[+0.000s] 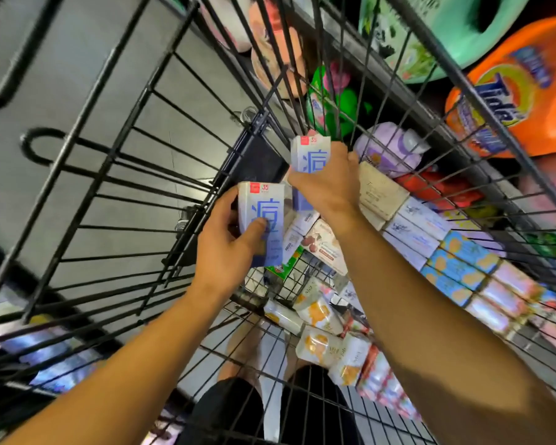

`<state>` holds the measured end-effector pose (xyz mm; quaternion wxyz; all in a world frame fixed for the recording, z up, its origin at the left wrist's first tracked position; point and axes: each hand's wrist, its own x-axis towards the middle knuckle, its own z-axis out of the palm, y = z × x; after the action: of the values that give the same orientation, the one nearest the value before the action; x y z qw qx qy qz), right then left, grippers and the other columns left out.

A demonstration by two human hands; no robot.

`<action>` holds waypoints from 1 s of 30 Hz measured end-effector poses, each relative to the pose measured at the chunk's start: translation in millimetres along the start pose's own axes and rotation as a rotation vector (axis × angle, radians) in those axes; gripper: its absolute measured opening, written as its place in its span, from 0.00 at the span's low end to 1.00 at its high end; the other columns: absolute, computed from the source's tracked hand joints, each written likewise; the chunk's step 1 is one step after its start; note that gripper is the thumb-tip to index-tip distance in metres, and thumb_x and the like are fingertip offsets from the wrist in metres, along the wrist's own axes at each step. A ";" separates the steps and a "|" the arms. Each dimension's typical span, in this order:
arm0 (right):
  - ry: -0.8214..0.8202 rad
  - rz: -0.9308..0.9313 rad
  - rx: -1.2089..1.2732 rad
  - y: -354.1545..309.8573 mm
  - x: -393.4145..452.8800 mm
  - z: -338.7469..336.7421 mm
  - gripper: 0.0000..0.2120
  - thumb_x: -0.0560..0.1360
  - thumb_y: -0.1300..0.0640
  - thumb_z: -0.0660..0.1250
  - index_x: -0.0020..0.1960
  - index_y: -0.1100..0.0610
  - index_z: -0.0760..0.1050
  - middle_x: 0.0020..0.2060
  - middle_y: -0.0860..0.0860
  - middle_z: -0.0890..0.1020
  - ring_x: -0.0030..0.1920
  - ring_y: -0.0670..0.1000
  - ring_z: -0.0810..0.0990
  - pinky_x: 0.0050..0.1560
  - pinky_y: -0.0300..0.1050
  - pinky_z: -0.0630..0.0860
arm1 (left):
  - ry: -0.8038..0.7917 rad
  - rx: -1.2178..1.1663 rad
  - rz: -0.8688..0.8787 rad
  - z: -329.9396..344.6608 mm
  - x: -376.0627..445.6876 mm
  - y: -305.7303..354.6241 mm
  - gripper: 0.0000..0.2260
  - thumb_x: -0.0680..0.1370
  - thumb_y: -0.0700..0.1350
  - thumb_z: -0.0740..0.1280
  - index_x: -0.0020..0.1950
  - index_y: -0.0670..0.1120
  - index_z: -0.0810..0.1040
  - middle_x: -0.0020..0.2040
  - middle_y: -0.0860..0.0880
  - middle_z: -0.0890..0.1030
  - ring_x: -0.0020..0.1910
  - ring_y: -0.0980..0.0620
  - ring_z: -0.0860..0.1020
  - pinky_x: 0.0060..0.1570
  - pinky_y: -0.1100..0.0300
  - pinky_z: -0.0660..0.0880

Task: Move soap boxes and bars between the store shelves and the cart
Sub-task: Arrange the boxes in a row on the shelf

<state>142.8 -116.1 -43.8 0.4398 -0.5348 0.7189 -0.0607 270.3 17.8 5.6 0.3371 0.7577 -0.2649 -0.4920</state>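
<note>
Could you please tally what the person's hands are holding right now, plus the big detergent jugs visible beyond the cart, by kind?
White-and-blue soap boxes in the hands: 2, one in the left hand at and one in the right hand at
Orange Tide detergent jug: 1
Green detergent jug: 1
Total: 4

Illumination is bright and even, with no hard shadows on the arms. Wide-angle distortion bows the cart wires (116, 175) near the frame edges. Motion blur softens the periphery, especially lower left; the centre stays comparatively sharp.
</note>
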 end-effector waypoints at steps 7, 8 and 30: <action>-0.238 0.087 0.505 14.3 -77.4 -42.1 0.31 0.66 0.60 0.75 0.64 0.52 0.64 0.46 0.48 0.80 0.46 0.46 0.81 0.48 0.49 0.80 | -0.056 -0.021 0.105 -1.0 -21.8 24.8 0.22 0.77 0.40 0.69 0.70 0.52 0.71 0.56 0.49 0.83 0.54 0.52 0.82 0.50 0.60 0.78; -0.271 0.088 0.532 17.2 -91.3 -47.8 0.31 0.68 0.61 0.75 0.65 0.51 0.63 0.48 0.47 0.81 0.48 0.47 0.82 0.52 0.52 0.80 | -0.067 -0.020 0.118 -1.3 -27.6 30.5 0.22 0.77 0.40 0.69 0.69 0.54 0.72 0.56 0.49 0.83 0.54 0.52 0.81 0.50 0.61 0.78; 0.552 -0.137 0.693 114.0 -390.1 -242.1 0.22 0.74 0.72 0.67 0.61 0.50 0.73 0.54 0.45 0.82 0.54 0.43 0.81 0.58 0.44 0.78 | -0.579 0.155 0.593 49.9 -245.3 148.5 0.24 0.71 0.45 0.74 0.63 0.58 0.72 0.52 0.45 0.82 0.47 0.47 0.82 0.44 0.51 0.80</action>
<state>-91.5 159.9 260.6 0.3798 -0.3661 0.7094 -0.4673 121.7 91.2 244.9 0.3176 0.5024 -0.5915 -0.5449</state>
